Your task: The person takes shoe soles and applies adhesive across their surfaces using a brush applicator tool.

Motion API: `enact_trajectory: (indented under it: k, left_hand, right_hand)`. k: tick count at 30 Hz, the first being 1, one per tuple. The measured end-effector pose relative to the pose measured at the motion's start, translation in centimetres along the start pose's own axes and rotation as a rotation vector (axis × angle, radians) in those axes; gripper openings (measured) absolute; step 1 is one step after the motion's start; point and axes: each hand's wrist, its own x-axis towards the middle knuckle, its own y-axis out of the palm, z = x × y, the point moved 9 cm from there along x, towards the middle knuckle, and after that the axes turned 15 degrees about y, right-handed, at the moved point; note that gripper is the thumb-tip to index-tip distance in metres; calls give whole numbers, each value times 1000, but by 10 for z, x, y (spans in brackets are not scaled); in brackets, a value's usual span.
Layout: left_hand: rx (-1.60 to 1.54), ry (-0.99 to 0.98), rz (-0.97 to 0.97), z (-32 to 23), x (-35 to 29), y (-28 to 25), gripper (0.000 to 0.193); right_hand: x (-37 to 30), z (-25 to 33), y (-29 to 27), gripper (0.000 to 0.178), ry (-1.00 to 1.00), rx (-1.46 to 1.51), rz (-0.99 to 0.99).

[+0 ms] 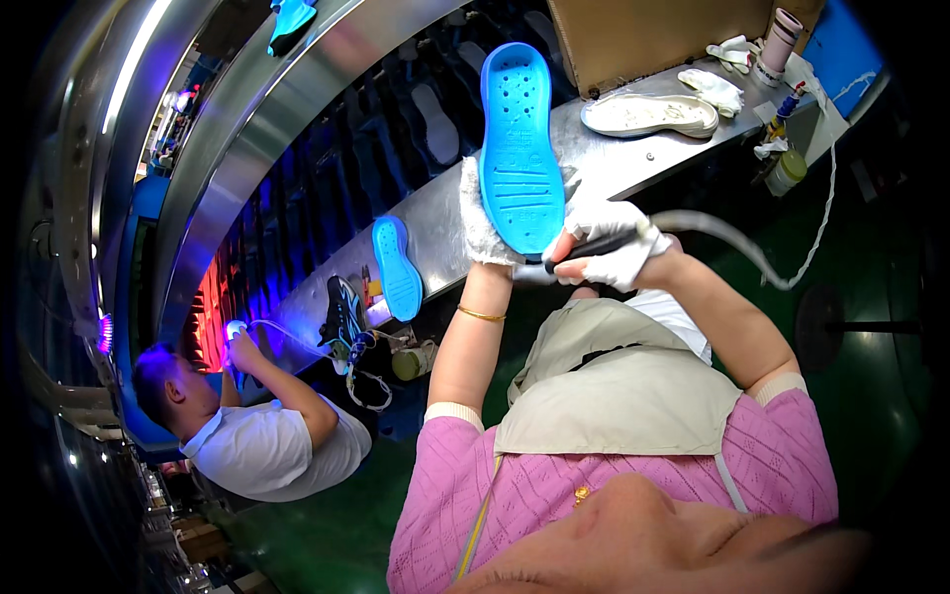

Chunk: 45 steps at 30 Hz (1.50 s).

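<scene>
A bright blue shoe sole [519, 148] is held up in front of me, its rounded end toward me. My left hand [481, 223], in a white glove, grips it from behind and along its left edge; most of those fingers are hidden. My right hand [616, 246] wears a white glove with bare fingertips. Its fingers close round a black stick-like tool [600, 247], whose tip is beside the sole's near end. From the tool's back end a pale hose [727, 228] curves away to the right. Whether the tip touches the sole I cannot tell.
On the metal bench [614, 163] lie a white sole [650, 116], white gloves [714, 89] and another blue sole [398, 267]. Beyond runs a dark conveyor [426, 119] carrying soles. A cardboard box [653, 40] stands behind. At left, a co-worker [287, 445] sits near a dark shoe [342, 315].
</scene>
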Motion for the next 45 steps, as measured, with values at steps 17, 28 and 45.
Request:
enact_trajectory:
  k: [17, 28, 45]
  left_hand:
    - [-65, 48, -46, 9, -14, 7, 56]
    - [-9, 16, -120, 5, -28, 7, 66]
    - [-56, -6, -23, -4, -28, 15, 63]
  right_hand:
    - [5, 7, -54, 13, -208, 92, -496]
    - [23, -13, -63, 14, 112, 8, -240]
    - [6, -25, -38, 20, 182, 274, -118]
